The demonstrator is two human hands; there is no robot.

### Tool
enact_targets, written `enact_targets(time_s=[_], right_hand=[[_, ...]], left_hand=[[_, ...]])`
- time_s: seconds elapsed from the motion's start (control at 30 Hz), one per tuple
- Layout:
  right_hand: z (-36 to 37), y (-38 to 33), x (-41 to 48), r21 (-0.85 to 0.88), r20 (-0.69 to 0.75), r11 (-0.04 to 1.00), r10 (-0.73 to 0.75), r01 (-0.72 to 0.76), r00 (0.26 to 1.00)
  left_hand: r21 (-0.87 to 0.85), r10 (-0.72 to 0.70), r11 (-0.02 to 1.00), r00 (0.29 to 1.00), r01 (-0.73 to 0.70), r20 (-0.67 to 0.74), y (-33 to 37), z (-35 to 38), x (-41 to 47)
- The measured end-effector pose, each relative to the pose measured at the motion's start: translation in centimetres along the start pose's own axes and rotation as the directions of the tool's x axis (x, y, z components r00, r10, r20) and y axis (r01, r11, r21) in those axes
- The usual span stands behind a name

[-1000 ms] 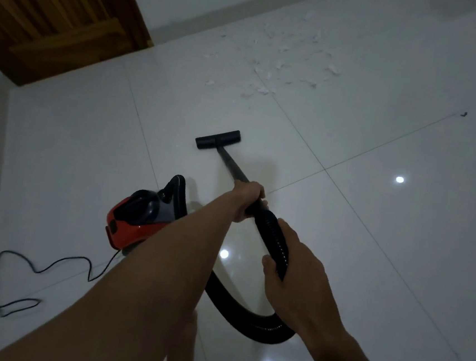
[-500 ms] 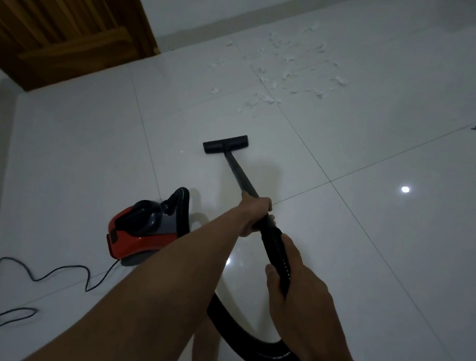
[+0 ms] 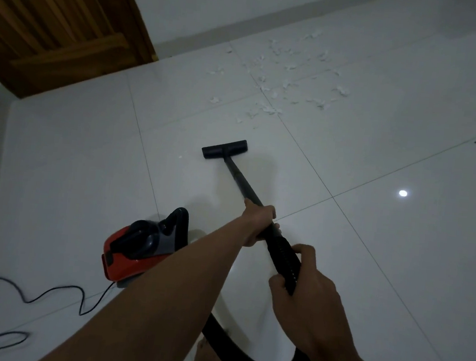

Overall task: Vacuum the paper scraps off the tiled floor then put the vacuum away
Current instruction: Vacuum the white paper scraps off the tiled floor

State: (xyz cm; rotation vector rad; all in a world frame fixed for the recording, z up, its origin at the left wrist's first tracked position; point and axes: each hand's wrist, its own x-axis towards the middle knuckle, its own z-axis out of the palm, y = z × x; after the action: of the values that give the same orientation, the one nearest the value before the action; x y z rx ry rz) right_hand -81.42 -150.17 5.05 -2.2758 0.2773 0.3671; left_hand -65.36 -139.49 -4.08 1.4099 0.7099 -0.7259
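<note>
No words, labels, brand names or numbers are showing clearly enough to read. The red and black vacuum cleaner (image 3: 132,257) is bearing no legible marking in this dim light.

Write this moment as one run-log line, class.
left hand grips wand | right hand grips hose | floor head short of paper scraps | vacuum body on tiled floor

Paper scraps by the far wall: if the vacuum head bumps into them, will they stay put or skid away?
The paper scraps look small, thin and crumpled, so they are probably very light and floppy; suction should lift them easily. The tiled floor is glossy enough to mirror lamps, so a nudge from the nozzle may well slide or scatter them.
</note>
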Motion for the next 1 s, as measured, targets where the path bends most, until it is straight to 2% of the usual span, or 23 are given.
enact_targets(time_s=[0.33,0.47,0.73,1.0], right_hand=[[-0.3,2.7,-3.8,-0.041,-0.097,0.995,-0.093,0.090,0.991],[-1.3,4.3,-3.7,-0.072,-0.079,0.995,-0.074,0.068,0.994],[-1.9,4.8,1.0,-0.140,-0.030,0.988,-0.065,0.061,0.997],[-3.7,2.8,8.6,-0.190,-0.003,0.973,-0.131,0.128,0.991]], left_hand=[[0.008,-0.039,0.999,0.996,0.039,0.085,-2.4,2.8,-2.4],[-0.014,-0.023,1.000,0.996,0.024,0.086,-3.0,4.5,-2.3],[-0.007,-0.014,1.000,0.998,0.014,0.068,-0.6,5.0,1.2],[-0.032,-0.010,0.999,0.998,0.012,0.055,5.9,4.9,5.2]])
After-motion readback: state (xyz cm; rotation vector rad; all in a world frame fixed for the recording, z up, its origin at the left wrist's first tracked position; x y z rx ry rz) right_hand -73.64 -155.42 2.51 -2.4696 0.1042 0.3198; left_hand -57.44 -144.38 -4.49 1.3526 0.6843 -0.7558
